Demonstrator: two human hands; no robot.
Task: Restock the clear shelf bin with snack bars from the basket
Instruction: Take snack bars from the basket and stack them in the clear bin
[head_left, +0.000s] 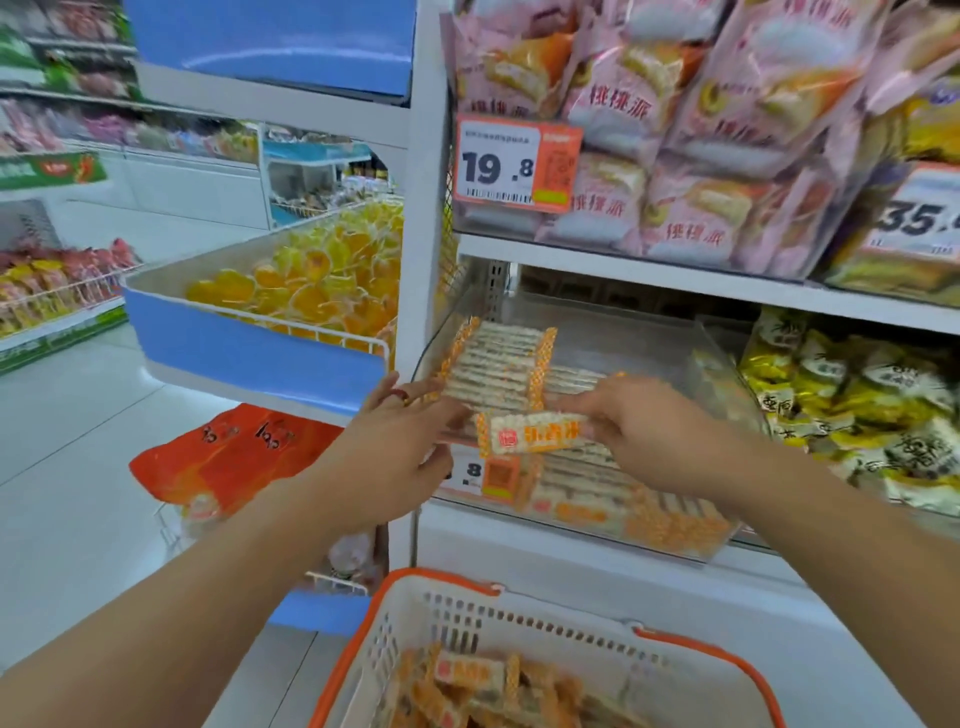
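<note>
Spanning both hands: snack bar (535, 434)

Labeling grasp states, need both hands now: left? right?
Left hand: pinches one end of the snack bar.
Right hand: pinches its other end.

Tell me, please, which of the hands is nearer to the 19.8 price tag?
Left. The left hand is below the 19.8 price tag, slightly to its left; the right hand holds a snack bar farther off, below and right of the tag.
</note>
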